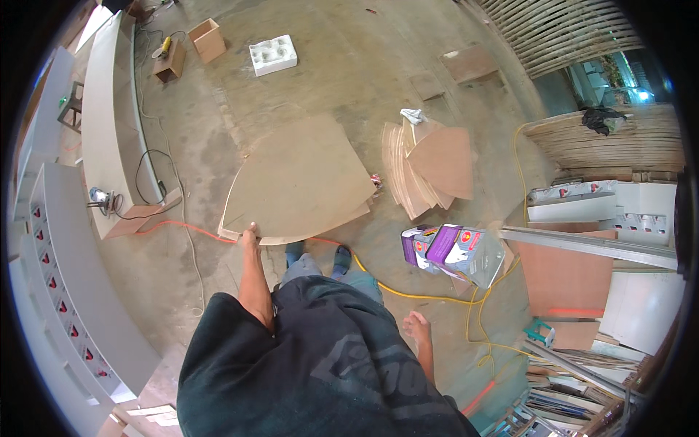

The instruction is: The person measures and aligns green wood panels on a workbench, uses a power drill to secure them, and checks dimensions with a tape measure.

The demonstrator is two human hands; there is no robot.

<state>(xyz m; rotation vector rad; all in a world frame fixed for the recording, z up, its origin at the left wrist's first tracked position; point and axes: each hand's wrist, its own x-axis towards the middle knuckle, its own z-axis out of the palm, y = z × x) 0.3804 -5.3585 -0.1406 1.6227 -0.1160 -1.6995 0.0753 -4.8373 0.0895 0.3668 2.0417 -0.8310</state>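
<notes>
My left hand grips the near left edge of a large fan-shaped plywood panel, its fingers partly hidden at the rim. A second panel edge shows under it along the near side. My right hand hangs at my right side, fingers loosely bent, with nothing seen in it. Right of the large panel lies a fanned stack of smaller curved plywood pieces, a white cloth at its far end. Nearer to my right hand sit purple and grey boxes.
Orange and yellow cable runs across the floor by my feet. Long white curved cabinets stand at left, with a power tool on one end. A foam block and cardboard box lie farther off. Boards lean at right.
</notes>
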